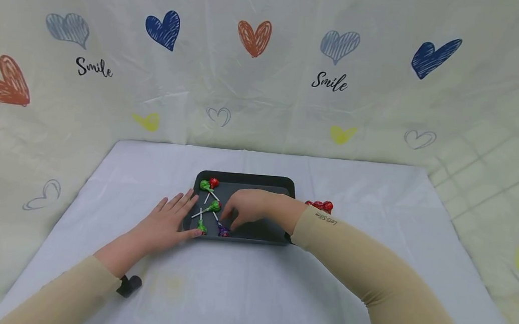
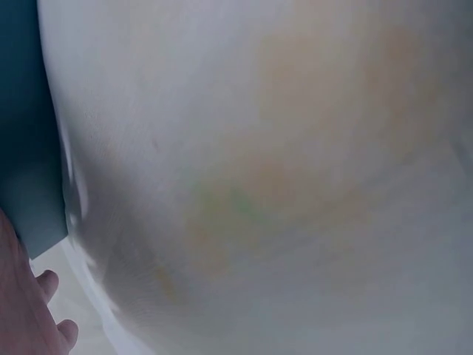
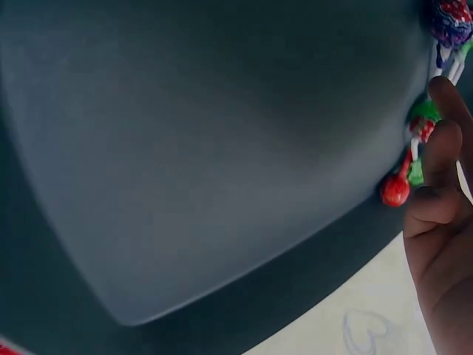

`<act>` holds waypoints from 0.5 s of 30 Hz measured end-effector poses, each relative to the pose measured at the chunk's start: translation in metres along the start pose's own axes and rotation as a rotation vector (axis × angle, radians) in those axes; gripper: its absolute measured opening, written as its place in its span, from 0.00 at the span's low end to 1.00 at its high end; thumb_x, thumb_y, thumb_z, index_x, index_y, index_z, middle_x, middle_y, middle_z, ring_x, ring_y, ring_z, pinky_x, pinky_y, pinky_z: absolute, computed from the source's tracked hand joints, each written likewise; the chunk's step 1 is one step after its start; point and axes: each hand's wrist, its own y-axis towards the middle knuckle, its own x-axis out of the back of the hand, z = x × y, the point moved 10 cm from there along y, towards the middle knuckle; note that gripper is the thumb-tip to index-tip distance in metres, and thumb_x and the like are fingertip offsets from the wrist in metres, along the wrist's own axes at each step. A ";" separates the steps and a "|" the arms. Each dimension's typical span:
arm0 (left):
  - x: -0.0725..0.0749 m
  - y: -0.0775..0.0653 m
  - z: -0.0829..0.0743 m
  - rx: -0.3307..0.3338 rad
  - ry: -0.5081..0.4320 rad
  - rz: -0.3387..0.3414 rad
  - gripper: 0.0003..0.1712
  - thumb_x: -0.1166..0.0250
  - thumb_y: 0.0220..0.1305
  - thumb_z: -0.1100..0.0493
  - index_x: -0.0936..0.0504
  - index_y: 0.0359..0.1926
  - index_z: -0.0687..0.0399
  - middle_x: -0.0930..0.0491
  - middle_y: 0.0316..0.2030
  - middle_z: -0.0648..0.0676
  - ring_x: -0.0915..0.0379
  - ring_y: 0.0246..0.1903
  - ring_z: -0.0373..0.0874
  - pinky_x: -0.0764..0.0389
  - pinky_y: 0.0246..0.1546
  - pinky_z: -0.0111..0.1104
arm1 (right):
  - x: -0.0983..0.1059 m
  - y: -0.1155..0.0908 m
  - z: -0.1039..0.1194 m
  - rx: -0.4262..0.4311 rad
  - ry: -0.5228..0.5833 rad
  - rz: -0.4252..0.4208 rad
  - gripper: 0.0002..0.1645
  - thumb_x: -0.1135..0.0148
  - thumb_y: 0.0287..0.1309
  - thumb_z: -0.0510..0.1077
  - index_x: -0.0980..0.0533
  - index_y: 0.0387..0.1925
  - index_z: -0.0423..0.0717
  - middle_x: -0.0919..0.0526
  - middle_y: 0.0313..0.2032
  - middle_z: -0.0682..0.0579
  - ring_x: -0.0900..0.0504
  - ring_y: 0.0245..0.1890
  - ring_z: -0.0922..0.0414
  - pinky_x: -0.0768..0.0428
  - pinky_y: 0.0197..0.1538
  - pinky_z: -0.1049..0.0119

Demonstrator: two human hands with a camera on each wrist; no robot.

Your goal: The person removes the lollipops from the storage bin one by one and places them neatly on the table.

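A dark baking tray (image 1: 245,176) lies on the white-covered table. My left hand (image 1: 166,228) rests on its left side with fingers spread and straight. Over the tray, my right hand (image 1: 251,205) reaches down with loosely bent fingers. Its fingertips are close to a purple lollipop (image 1: 224,231), which lies near the tray's front edge; nothing shows between them. In the right wrist view that purple lollipop (image 3: 452,24) lies just beyond the fingers. A red lollipop (image 1: 214,182) and several green ones, including a green lollipop (image 1: 214,206), lie along the tray's left part.
Several red lollipops (image 1: 318,205) lie on the table right of the tray, partly behind my right forearm. A black device (image 1: 130,286) sits at my left wrist. Behind the table hangs a pale cloth (image 1: 282,98) printed with hearts.
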 end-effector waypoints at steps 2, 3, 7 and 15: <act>0.001 0.000 0.000 -0.002 0.003 -0.002 0.61 0.54 0.59 0.17 0.56 0.80 0.49 0.60 0.79 0.53 0.61 0.76 0.58 0.59 0.73 0.58 | -0.003 0.004 0.003 0.017 0.004 0.011 0.20 0.28 0.58 0.50 0.16 0.53 0.61 0.16 0.47 0.67 0.22 0.46 0.69 0.24 0.55 0.70; 0.001 0.000 0.000 -0.003 0.003 -0.003 0.61 0.54 0.59 0.17 0.56 0.80 0.49 0.61 0.79 0.53 0.61 0.76 0.57 0.59 0.73 0.58 | -0.004 0.005 0.004 0.019 0.006 0.015 0.20 0.28 0.58 0.50 0.16 0.53 0.61 0.16 0.45 0.67 0.22 0.44 0.69 0.23 0.54 0.71; 0.001 -0.001 0.000 -0.004 -0.005 0.002 0.61 0.54 0.59 0.17 0.56 0.80 0.49 0.61 0.79 0.54 0.62 0.76 0.57 0.59 0.73 0.58 | -0.009 0.010 0.006 0.010 0.008 0.039 0.18 0.28 0.58 0.49 0.15 0.52 0.60 0.16 0.42 0.67 0.22 0.40 0.69 0.23 0.52 0.72; -0.001 0.000 0.000 -0.005 -0.007 -0.002 0.61 0.53 0.58 0.17 0.56 0.80 0.49 0.61 0.79 0.54 0.61 0.76 0.58 0.59 0.73 0.58 | -0.016 0.014 0.006 0.000 0.000 0.066 0.15 0.29 0.60 0.49 0.14 0.49 0.62 0.16 0.40 0.68 0.22 0.40 0.69 0.22 0.53 0.71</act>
